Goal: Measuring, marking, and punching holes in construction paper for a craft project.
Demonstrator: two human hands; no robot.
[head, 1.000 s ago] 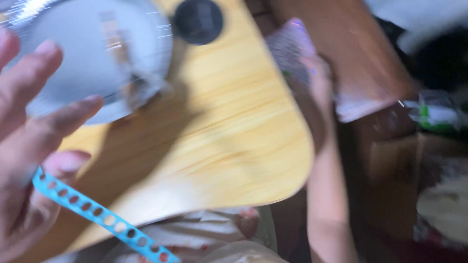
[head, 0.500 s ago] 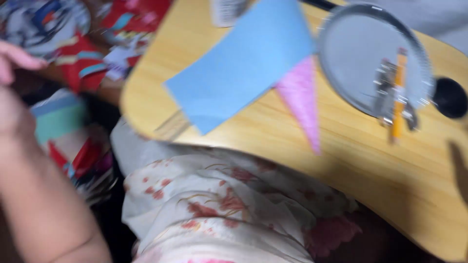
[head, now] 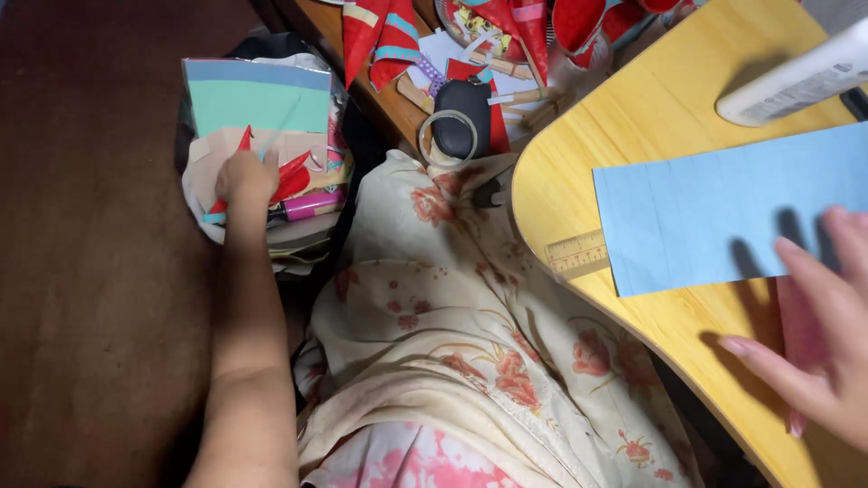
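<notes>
Ruler (head: 576, 254) under blue paper (head: 723, 212) points left.

I see a dark brown floor (head: 99, 271) left of the rounded light wooden table (head: 633, 117), warmly lit from above.

- Two hands: left hand (head: 246, 176), right hand (head: 825, 348).
- One blue paper sheet (head: 723, 212).
- One pink sheet (head: 800, 334), mostly hidden under the right hand.
- One wooden ruler (head: 576, 253).
- One wooden table (head: 633, 117).
- One stack of coloured paper (head: 258, 108).
- One pink marker (head: 307, 206).
- One tape ring (head: 448, 136).
- One white tube (head: 796, 77).
- Red paper cones: several, number unclear.
</notes>
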